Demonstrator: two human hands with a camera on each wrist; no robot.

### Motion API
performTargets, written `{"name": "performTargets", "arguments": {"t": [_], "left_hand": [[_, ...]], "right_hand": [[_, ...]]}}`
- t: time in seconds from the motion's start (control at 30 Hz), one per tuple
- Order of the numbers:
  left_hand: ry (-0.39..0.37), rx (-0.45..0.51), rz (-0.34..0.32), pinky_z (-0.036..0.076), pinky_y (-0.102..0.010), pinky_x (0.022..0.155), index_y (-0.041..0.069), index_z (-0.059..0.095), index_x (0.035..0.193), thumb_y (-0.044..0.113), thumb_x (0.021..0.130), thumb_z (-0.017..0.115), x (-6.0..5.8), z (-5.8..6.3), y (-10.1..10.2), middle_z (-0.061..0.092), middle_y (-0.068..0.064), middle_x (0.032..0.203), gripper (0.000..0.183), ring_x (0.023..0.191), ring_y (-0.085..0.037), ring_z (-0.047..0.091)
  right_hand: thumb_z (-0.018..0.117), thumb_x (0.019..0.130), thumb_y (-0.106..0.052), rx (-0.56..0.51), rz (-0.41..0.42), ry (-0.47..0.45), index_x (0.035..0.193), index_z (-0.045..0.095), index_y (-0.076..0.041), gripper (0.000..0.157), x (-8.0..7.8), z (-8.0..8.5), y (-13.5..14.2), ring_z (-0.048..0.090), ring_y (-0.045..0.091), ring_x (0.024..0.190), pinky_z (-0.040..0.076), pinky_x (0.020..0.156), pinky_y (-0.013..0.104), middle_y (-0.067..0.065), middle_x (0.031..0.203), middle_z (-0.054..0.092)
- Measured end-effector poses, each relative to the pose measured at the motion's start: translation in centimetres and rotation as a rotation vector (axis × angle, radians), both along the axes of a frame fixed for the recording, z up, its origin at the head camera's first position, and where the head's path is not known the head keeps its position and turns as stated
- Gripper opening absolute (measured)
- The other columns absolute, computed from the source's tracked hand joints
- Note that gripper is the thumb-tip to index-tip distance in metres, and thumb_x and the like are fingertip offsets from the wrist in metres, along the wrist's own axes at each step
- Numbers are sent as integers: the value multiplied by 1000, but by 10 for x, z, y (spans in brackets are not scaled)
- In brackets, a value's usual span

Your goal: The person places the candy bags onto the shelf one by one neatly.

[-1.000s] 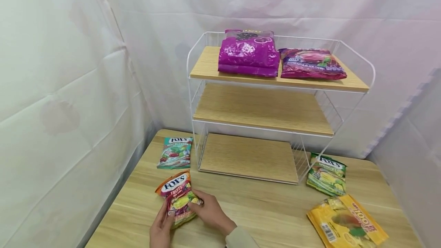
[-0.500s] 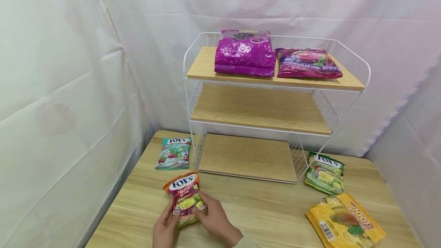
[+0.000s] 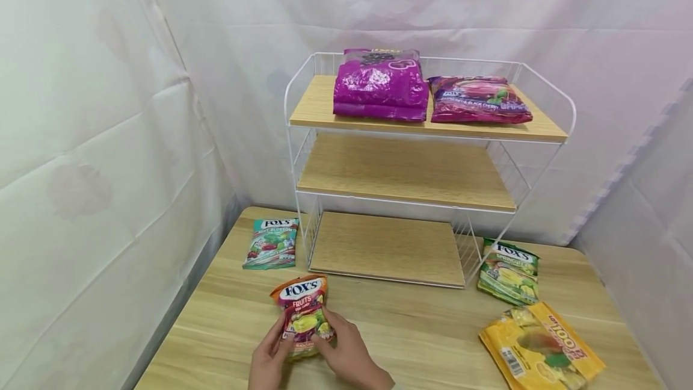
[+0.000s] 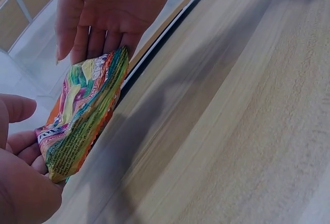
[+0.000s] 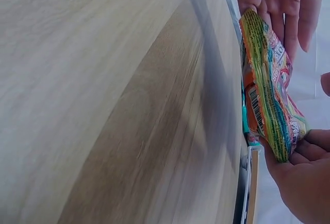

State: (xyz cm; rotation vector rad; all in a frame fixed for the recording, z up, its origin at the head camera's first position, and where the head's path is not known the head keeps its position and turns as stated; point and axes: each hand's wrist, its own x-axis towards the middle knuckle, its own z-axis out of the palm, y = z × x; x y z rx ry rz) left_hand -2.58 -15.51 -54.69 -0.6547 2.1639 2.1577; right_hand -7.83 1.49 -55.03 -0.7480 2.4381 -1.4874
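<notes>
A small candy bag (image 3: 304, 304), printed FOX'S FRUITS in orange and purple, is held between both hands in front of the shelf's left end. My left hand (image 3: 269, 357) grips its left edge and my right hand (image 3: 352, 351) its right edge. Seen from the left wrist, fingers sit under and behind the candy bag (image 4: 82, 116), and the thumbs stand apart from its front. The right wrist view shows the bag (image 5: 268, 87) edge-on, raised off the table, with its barcode side turned to the tabletop.
A white wire rack with three wooden shelves (image 3: 400, 167) stands at the back. On top lie a purple bag (image 3: 381, 86) and a dark red candy bag (image 3: 479, 101). A teal candy bag (image 3: 272, 244) lies left; green (image 3: 509, 272) and yellow (image 3: 541, 348) bags lie right.
Both hands have moved to the right with the candy bag. The bag has turned a little, its printed front standing straighter toward the head camera. The other bags have stayed put.
</notes>
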Motion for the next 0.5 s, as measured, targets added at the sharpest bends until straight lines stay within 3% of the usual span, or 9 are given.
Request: {"name": "performTargets", "arguments": {"t": [0.23, 0.5], "left_hand": [[6, 14, -38, 47, -32, 95, 4, 34, 147, 25, 96, 58, -3, 0, 7, 29, -20, 150, 60, 133, -40, 34], [-13, 25, -92, 46, -36, 96, 3, 34, 147, 25, 97, 58, -5, 2, 13, 28, -24, 150, 60, 132, -43, 34]], "right_hand": [[56, 96, -37, 32, -10, 1, 141, 40, 6, 64, 4, 3, 9, 49, 32, 124, 44, 100, 43, 15, 137, 51], [57, 95, -40, 54, -3, -75, 145, 35, 3, 69, 8, 5, 20, 46, 32, 126, 42, 102, 44, 14, 140, 48]]}}
